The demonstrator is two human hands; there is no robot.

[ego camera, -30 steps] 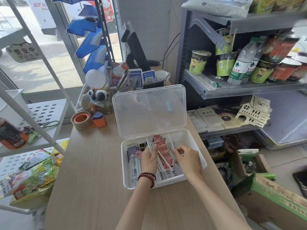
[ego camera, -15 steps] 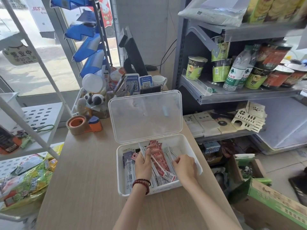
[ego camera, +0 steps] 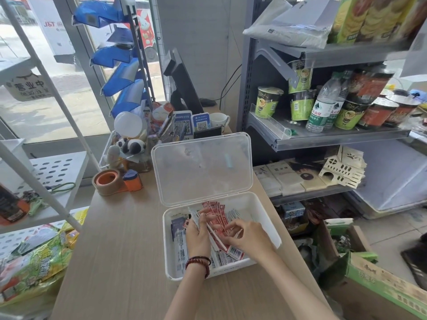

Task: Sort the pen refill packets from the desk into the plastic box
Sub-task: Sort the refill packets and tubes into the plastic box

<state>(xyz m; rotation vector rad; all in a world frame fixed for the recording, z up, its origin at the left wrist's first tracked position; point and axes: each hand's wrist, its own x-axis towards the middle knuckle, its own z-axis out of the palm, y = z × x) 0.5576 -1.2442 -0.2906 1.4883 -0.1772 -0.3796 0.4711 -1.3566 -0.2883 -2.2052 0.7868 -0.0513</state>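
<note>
Looking down into the open plastic box (ego camera: pixel 266 215) on the desk (ego camera: pixel 120 250), we grip fanned red pen refill packets (ego camera: pixel 217 214) in our left hand (ego camera: pixel 198 236), our right hand (ego camera: pixel 250 236) pinching one, white packets (ego camera: pixel 181 249) lying alongside.

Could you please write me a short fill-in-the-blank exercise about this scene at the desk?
The lid of the plastic box stands ____.
The left hand and right hand hold the ____ packets inside the box.
A bead bracelet circles the ____ wrist.
Missing words: open; red; left.
</note>
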